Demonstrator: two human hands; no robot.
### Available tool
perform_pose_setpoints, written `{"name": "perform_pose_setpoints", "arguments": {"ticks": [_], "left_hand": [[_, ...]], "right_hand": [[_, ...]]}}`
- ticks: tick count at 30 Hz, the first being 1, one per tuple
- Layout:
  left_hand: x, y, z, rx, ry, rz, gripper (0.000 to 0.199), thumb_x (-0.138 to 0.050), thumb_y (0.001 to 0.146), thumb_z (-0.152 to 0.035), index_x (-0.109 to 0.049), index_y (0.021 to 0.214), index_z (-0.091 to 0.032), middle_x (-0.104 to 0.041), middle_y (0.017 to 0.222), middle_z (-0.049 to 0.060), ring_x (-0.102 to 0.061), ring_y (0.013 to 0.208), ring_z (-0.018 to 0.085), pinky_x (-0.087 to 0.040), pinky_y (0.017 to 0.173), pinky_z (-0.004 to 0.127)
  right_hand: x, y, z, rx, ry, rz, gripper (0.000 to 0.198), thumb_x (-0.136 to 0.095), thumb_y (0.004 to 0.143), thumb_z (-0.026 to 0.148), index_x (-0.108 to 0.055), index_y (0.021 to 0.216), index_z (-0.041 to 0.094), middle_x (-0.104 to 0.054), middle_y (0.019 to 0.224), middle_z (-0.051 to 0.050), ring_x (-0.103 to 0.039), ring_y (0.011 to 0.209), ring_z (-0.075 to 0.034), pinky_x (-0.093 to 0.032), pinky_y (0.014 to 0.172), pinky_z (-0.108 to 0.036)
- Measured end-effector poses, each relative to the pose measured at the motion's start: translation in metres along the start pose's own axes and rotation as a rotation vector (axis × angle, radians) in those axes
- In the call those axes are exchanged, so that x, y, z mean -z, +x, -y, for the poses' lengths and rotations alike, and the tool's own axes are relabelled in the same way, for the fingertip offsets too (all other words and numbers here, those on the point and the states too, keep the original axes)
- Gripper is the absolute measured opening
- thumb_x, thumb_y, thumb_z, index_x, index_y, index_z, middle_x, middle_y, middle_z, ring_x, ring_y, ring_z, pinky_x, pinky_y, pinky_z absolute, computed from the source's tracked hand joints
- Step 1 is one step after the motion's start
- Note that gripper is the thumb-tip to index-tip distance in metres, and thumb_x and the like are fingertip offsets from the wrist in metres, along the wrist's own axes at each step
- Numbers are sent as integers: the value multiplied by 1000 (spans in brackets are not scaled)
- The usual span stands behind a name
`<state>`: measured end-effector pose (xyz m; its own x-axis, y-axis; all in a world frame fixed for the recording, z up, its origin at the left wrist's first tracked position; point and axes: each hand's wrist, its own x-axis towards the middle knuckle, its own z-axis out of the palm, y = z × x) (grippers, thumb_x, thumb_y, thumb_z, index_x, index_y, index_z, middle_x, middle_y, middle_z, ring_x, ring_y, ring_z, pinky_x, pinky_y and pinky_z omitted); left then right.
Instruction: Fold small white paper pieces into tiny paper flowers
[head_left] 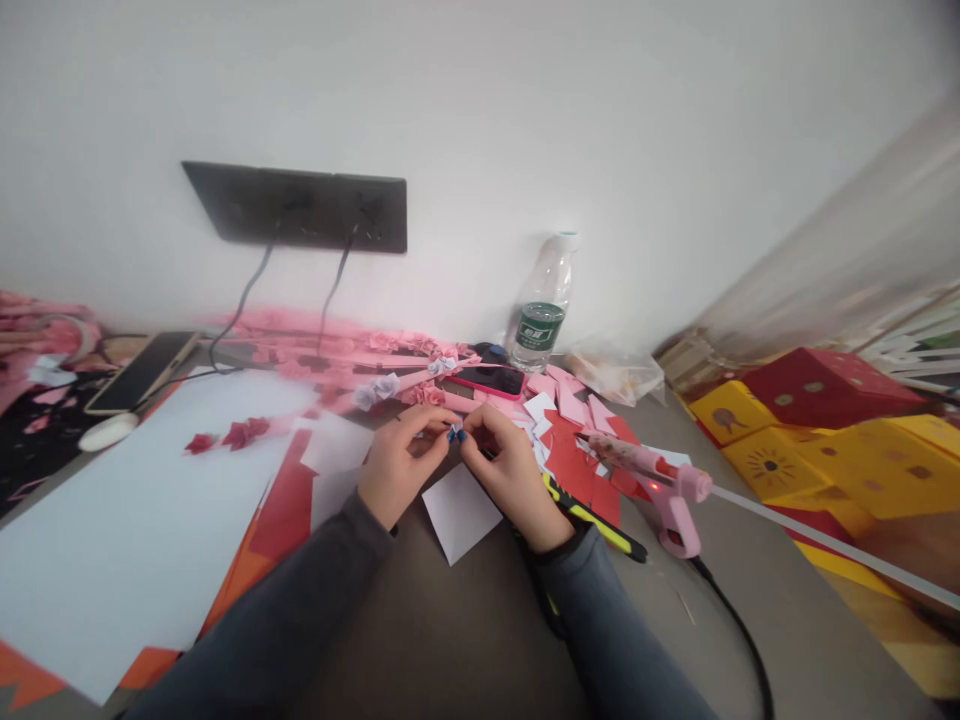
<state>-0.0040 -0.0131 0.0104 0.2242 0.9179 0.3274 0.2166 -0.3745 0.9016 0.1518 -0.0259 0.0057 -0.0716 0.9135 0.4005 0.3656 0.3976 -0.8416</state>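
Note:
My left hand (405, 458) and my right hand (517, 472) meet above the table, thumbs and forefingers pinched together. Between their fingertips is a small piece of white paper (455, 427), mostly hidden by the fingers; its exact shape is too small to make out. Under the hands lies a white square of paper (459, 520). Just right of my right hand, a black and yellow tool (604, 522) lies partly beneath the wrist. Beyond the fingers, white paper flowers (376, 390) and pink paper flowers (431, 392) rest on pink wrapped stems.
A pink glue gun (679, 510) with a glue stick and cord lies right, near red paper pieces (574, 455). A water bottle (541, 310) stands against the wall beside a pink-edged phone (491, 380). Large white sheets (142, 510) cover the left; yellow boxes (780, 465) sit far right.

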Motion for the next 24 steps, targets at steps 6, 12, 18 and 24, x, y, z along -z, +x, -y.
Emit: {"name": "perform_pose_setpoints", "arguments": {"ticks": [6,12,18,24], "left_hand": [[1,0,1,-63,99,-10,22,-57,82,-10,-69,97,-20,-67,93,4,-66,82,14,-58,70,21],[1,1,-1,-91,127,-27,21,-55,80,-9,-70,89,-20,-67,92,5,-66,84,16,-57,66,20],[0,2,1,-26,66,-42,18,-56,79,-10,-69,87,-19,-67,91,5,-66,83,16,-57,67,21],[0,1,2,1,37,-31,14,-56,79,-12,-66,86,-19,-65,90,4,-64,83,15,-56,68,21]], "right_hand": [[0,0,1,18,-42,-24,12,-55,83,14,-52,74,21,-53,71,1,-50,63,-14,-40,58,-27],[0,-1,2,62,-85,-12,14,-57,83,13,-55,73,21,-56,72,0,-53,65,-15,-42,59,-28],[-2,-1,0,-1,13,-46,12,-59,82,16,-55,92,22,-56,77,1,-54,63,-14,-46,58,-28],[-1,-1,0,21,-56,-34,7,-58,84,15,-57,86,22,-58,76,-1,-54,66,-16,-44,59,-29]]}}
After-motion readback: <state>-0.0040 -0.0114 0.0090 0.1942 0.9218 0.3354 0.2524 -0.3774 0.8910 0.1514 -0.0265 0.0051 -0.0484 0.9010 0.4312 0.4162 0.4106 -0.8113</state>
